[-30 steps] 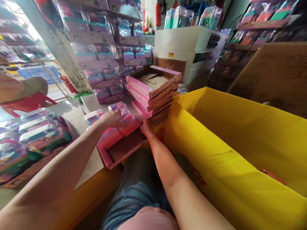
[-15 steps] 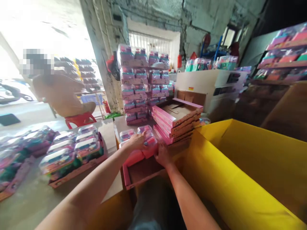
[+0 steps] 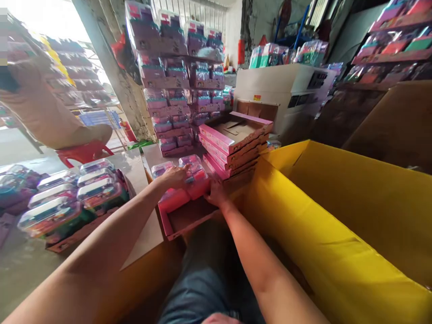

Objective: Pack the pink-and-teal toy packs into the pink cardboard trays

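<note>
left hand [image 3: 175, 177], loosely spread, rests over pink packs [image 3: 195, 167] in a tray [image 3: 165, 223]; right hand [image 3: 216, 192] curls beside them, grip unclear. steady, light pressure should spare the clear lids [image 3: 189, 160].

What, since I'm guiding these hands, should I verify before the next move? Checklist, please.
1. Left hand on the packs: ok, over their clear tops.
2. Grip of the right hand: cannot tell; it's beside the packs, fingertips unclear.
3. Tray filled: not ok, brown base shows at the near side.
4. Tray stack squared up: not ok, layers sit unevenly.
5. Contents of the yellow box: cannot tell, floor hidden.
</note>
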### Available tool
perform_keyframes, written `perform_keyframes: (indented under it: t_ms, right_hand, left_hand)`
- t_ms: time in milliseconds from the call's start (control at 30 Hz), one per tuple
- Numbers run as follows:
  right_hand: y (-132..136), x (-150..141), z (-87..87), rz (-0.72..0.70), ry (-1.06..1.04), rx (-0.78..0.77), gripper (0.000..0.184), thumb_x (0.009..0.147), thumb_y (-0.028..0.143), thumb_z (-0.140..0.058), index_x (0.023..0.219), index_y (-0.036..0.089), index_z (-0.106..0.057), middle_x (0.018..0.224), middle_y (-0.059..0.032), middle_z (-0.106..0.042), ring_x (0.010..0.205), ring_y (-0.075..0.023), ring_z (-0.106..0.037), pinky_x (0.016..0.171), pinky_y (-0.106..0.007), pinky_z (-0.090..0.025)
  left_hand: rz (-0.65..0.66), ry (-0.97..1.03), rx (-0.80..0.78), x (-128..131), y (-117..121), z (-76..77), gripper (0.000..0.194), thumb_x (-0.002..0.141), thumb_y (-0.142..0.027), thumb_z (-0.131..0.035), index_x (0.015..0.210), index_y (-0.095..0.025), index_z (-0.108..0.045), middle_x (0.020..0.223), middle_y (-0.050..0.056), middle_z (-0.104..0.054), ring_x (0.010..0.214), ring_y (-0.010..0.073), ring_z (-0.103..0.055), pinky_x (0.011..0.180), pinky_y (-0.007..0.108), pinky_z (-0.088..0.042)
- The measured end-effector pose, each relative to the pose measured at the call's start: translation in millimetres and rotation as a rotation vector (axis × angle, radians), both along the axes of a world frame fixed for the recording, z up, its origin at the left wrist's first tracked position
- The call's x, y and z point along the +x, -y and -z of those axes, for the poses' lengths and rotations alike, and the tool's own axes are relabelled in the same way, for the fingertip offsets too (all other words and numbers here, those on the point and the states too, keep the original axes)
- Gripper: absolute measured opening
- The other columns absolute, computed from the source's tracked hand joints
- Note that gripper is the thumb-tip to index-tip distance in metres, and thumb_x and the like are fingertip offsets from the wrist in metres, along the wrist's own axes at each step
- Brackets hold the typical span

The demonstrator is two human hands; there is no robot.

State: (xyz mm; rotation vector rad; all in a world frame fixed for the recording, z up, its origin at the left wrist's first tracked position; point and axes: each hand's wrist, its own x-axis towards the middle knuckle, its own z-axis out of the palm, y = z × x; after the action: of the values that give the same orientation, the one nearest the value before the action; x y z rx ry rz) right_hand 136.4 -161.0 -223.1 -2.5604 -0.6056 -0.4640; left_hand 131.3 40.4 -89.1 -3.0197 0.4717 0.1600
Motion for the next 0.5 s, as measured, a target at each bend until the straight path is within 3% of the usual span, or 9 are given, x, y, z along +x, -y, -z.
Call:
perform_keyframes:
  t_ms: [133, 300, 367, 500]
  right_hand:
    - [2.0, 1.9, 4.6, -0.009, -0.089, 0.07, 0.052, 0.082, 0.03, -0.067, 0.127, 0.007, -0.054, 0.127, -0.0183, -0.057, 0.118, -0.0308, -0.051, 0.108, -0.042, -0.04]
    - [6.0, 5.8, 8.9, 0.029, -0.128, 0.27, 0.066, 0.072, 0.007, -0.062, 0.137, 0.007, -0.048, 0.136, -0.0184, -0.05, 0.128, -0.0269, -0.045, 0.114, -0.039, -0.037]
    - [6.8, 7.8, 8.1, 0.095, -0.194, 0.31, 0.06, 0.075, 0.003, -0.057, 0.134, 0.005, -0.051, 0.132, -0.0197, -0.054, 0.125, -0.0259, -0.05, 0.109, -0.038, -0.042]
    - [7.1, 12.3, 7.2, 0.112, -0.265, 0.304, 0.036, 0.08, 0.001, -0.05, 0.111, 0.008, -0.068, 0.104, -0.0143, -0.07, 0.1, -0.0223, -0.065, 0.092, -0.031, -0.052]
  left_hand:
    - [-0.002, -0.021, 0.072, 1.5, -1.4, -2.9, 0.111, 0.075, -0.053, -0.073, 0.158, -0.009, -0.015, 0.133, 0.027, -0.058, 0.126, 0.0425, -0.055, 0.102, 0.043, -0.043]
    - [-0.018, -0.101, 0.082, 13.2, -0.1, -7.6, 0.117, 0.072, -0.057, -0.075, 0.159, -0.008, -0.012, 0.135, 0.025, -0.058, 0.126, 0.0373, -0.056, 0.101, 0.039, -0.045]
    - [-0.011, -0.056, 0.027, 16.3, 7.5, -5.0, 0.118, 0.071, -0.057, -0.075, 0.159, -0.01, -0.01, 0.141, 0.024, -0.054, 0.129, 0.0351, -0.054, 0.103, 0.038, -0.044]
    - [0.026, 0.085, -0.059, 15.5, 25.3, 3.8, 0.109, 0.078, -0.056, -0.07, 0.156, -0.009, -0.011, 0.14, 0.023, -0.053, 0.126, 0.0356, -0.054, 0.1, 0.038, -0.044]
